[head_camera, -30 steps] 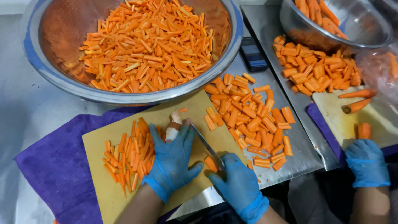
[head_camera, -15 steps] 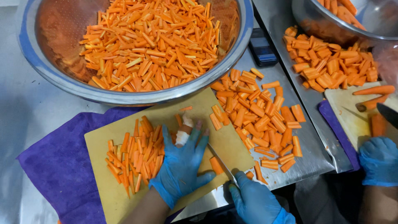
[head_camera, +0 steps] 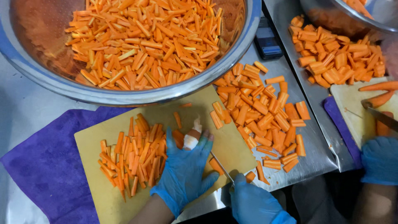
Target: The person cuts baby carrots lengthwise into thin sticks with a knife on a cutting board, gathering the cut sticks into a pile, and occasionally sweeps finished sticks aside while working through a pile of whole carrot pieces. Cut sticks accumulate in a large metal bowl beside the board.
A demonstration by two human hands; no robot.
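- Left hand [head_camera: 184, 172] in blue glove, fingers spread flat on yellow cutting board [head_camera: 107, 199], beside pile of orange carrot sticks [head_camera: 132, 155].
- Right hand [head_camera: 253, 203], fingers wrapped around thin steel knife [head_camera: 222, 168], at board's near right edge.

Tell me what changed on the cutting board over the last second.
The left hand slid right off the carrot sticks toward the board's middle. The right hand dropped back toward the near edge, knife still gripped, tip on the board. Bowl and carrot chunks stayed put.
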